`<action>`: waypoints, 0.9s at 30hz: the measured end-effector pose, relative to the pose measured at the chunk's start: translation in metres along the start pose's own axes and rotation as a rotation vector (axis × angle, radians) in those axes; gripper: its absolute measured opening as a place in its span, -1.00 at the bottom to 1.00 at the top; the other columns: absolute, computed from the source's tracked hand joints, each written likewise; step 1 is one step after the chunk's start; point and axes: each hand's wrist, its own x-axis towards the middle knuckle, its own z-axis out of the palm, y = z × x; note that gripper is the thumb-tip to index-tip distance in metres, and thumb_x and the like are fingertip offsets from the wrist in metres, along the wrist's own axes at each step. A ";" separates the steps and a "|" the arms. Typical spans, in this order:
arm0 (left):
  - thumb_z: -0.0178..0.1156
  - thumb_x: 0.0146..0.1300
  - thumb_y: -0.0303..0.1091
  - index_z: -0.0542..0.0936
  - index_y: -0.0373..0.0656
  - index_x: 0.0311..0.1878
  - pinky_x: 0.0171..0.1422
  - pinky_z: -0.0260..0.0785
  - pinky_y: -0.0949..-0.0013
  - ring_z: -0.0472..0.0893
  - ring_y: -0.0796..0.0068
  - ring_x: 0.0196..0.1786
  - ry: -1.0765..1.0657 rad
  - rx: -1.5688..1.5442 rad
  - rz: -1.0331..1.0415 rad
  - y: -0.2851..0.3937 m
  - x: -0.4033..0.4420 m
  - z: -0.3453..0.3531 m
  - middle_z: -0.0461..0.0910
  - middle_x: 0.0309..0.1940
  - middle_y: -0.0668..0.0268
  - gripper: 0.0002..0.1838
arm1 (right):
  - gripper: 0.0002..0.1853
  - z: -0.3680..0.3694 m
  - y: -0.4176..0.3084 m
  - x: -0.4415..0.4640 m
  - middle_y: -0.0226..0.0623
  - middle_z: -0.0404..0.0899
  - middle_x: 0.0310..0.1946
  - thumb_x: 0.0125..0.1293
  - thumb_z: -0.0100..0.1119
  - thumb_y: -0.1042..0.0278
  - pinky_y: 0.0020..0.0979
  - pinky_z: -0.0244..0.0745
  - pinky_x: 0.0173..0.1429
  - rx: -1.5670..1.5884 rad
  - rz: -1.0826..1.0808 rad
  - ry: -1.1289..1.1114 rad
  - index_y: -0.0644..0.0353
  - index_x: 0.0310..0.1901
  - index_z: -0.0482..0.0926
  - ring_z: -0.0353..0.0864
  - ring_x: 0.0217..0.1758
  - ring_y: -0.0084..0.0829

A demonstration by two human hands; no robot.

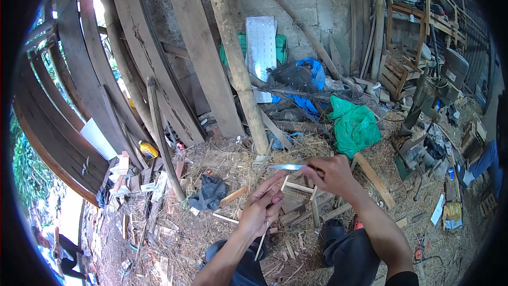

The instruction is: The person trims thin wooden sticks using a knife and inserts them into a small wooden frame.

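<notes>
My right hand (334, 173) is closed around the handle of a knife, its shiny blade (287, 167) pointing left. Below and to the left, my left hand (262, 204) grips a thin wooden stick (262, 243). One end of the stick hangs down toward my knees, and a pale length shows above the fingers near the blade. Whether blade and stick touch, I cannot tell. Beneath my hands a small wooden frame (299, 186) lies on the ground among loose slats.
Wood scraps and shavings litter the ground. A green plastic bag (353, 127), a black bag (208, 193) and a yellow bottle (148, 150) lie ahead. Planks (203, 47) and a pole (238, 69) lean at the wall. Other people show partly at both edges.
</notes>
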 end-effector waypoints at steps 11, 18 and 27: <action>-0.08 0.45 -0.40 0.28 -0.01 0.39 -0.67 -0.16 0.66 0.09 0.77 -0.65 -0.031 -0.015 0.004 -0.001 -0.004 -0.002 0.22 -0.46 0.44 -0.55 | -0.69 -0.003 -0.012 -0.008 -0.20 0.53 -0.68 0.32 0.15 0.07 -0.23 0.36 -0.55 0.105 0.136 0.040 0.16 -0.33 0.65 0.54 -0.65 -0.18; -0.05 0.46 -0.35 0.29 0.02 0.38 -0.68 -0.11 0.65 0.12 0.76 -0.67 -0.001 -0.082 0.007 -0.002 0.002 -0.004 0.22 -0.48 0.44 -0.56 | -0.79 -0.002 -0.023 0.000 -0.30 0.64 -0.56 0.21 0.27 0.12 -0.29 0.40 -0.53 -0.094 -0.056 -0.115 0.08 -0.30 0.67 0.59 -0.61 -0.25; -0.06 0.46 -0.34 0.27 0.03 0.39 -0.67 -0.09 0.64 0.11 0.75 -0.67 0.009 0.073 -0.008 -0.006 -0.004 0.000 0.23 -0.48 0.44 -0.55 | -0.71 -0.010 0.029 0.001 -0.18 0.52 -0.69 0.30 0.15 0.05 -0.21 0.35 -0.60 -0.177 0.365 0.188 0.10 -0.33 0.66 0.52 -0.70 -0.15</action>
